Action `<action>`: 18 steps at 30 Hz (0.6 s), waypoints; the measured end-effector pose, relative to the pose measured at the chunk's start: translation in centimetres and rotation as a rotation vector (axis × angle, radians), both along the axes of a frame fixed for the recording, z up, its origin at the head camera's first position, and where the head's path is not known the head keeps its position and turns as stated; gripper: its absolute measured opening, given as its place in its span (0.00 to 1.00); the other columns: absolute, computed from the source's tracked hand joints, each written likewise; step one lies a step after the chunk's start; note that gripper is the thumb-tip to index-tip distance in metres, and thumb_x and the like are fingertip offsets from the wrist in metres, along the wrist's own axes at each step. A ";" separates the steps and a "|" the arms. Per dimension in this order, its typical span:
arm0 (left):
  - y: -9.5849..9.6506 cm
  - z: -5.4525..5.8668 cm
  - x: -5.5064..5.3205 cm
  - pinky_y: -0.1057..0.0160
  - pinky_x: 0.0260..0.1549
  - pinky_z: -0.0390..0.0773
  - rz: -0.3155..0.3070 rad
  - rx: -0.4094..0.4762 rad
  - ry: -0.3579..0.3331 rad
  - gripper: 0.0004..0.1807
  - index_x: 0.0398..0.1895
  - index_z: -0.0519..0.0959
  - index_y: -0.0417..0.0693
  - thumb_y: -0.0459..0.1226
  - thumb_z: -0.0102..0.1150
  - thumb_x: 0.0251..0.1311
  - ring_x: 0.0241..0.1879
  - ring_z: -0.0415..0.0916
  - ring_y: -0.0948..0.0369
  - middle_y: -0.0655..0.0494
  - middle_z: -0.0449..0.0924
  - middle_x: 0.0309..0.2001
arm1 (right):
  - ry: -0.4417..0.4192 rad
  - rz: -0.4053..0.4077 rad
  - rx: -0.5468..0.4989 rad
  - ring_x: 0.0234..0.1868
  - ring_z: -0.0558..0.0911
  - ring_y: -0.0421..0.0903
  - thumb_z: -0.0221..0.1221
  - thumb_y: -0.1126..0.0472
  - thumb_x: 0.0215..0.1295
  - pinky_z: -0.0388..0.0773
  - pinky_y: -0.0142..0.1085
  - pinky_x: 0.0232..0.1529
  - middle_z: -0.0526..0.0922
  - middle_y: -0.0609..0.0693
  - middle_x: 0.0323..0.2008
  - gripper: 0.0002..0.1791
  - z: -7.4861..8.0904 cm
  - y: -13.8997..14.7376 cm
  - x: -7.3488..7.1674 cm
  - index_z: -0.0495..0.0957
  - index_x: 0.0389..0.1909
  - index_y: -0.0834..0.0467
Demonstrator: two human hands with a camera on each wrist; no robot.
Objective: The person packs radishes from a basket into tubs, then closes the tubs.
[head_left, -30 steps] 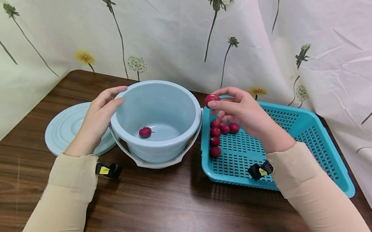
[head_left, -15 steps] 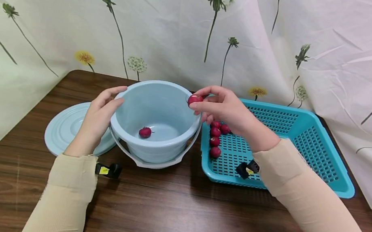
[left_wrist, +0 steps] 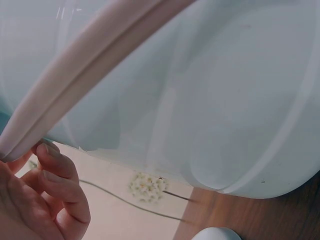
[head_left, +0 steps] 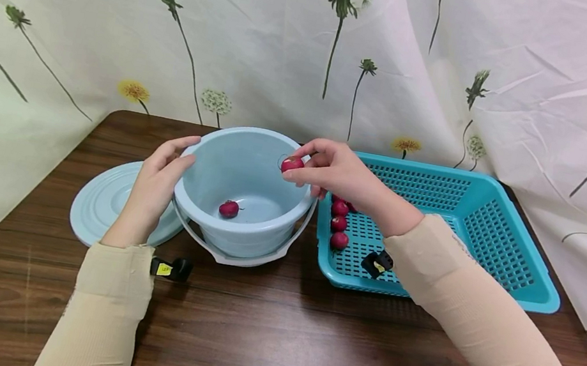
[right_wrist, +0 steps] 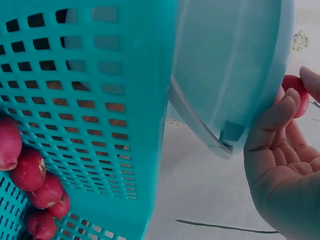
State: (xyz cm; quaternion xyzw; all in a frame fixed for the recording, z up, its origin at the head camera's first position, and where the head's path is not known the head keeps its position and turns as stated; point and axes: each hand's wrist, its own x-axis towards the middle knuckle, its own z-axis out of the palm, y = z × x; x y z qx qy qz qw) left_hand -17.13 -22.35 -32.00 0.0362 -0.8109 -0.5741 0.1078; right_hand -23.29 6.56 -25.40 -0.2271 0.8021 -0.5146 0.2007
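A light blue bucket (head_left: 239, 226) stands upright on the table, one red radish (head_left: 229, 208) lying on its bottom. My left hand (head_left: 153, 185) grips the bucket's left rim; in the left wrist view its fingers (left_wrist: 65, 190) curl in at the rim. Between thumb and fingertips, my right hand (head_left: 338, 174) pinches another radish (head_left: 292, 164) with a thin root, over the right side of the bucket's opening. The right wrist view shows this held radish (right_wrist: 295, 95) beside the rim. Several more radishes (head_left: 339, 224) sit along the left side of a turquoise basket (head_left: 491, 255), partly hidden by the right hand.
A round light blue lid (head_left: 98, 202) lies flat left of the bucket, partly behind the left forearm. The bucket's handle (head_left: 251, 260) hangs down at its front. The basket's left wall is close to the bucket. A flowered cloth (head_left: 270, 43) hangs behind the table.
My right hand has moved left and slightly down with the radish, from above the basket's left edge to over the bucket's opening. The left hand and bucket have stayed still.
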 end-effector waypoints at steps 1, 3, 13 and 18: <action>0.0 0.0 0.0 0.70 0.39 0.74 0.000 -0.001 0.001 0.25 0.71 0.69 0.56 0.49 0.43 0.74 0.39 0.73 0.63 0.59 0.71 0.40 | 0.009 0.002 0.012 0.23 0.76 0.48 0.66 0.56 0.63 0.79 0.39 0.33 0.83 0.53 0.33 0.18 -0.1 -0.1 0.0 0.77 0.51 0.55; 0.0 0.0 0.0 0.70 0.39 0.74 0.000 -0.003 0.002 0.25 0.71 0.69 0.56 0.49 0.43 0.74 0.39 0.73 0.63 0.59 0.71 0.41 | 0.027 0.005 0.036 0.23 0.75 0.49 0.67 0.55 0.62 0.78 0.38 0.32 0.83 0.53 0.32 0.18 -0.1 -0.2 -0.1 0.77 0.51 0.55; 0.0 0.0 0.0 0.69 0.39 0.72 -0.003 0.009 0.005 0.25 0.71 0.69 0.55 0.49 0.43 0.74 0.41 0.71 0.63 0.60 0.71 0.41 | 0.064 0.000 0.104 0.21 0.73 0.47 0.67 0.54 0.62 0.77 0.38 0.31 0.82 0.51 0.30 0.20 0.1 -0.5 0.0 0.76 0.52 0.55; 0.0 0.0 0.0 0.70 0.39 0.73 -0.001 0.007 0.001 0.25 0.71 0.69 0.56 0.49 0.43 0.74 0.42 0.71 0.63 0.60 0.71 0.41 | 0.067 0.000 0.084 0.22 0.73 0.47 0.66 0.56 0.63 0.77 0.38 0.31 0.82 0.53 0.33 0.20 0.0 -0.5 0.1 0.75 0.53 0.57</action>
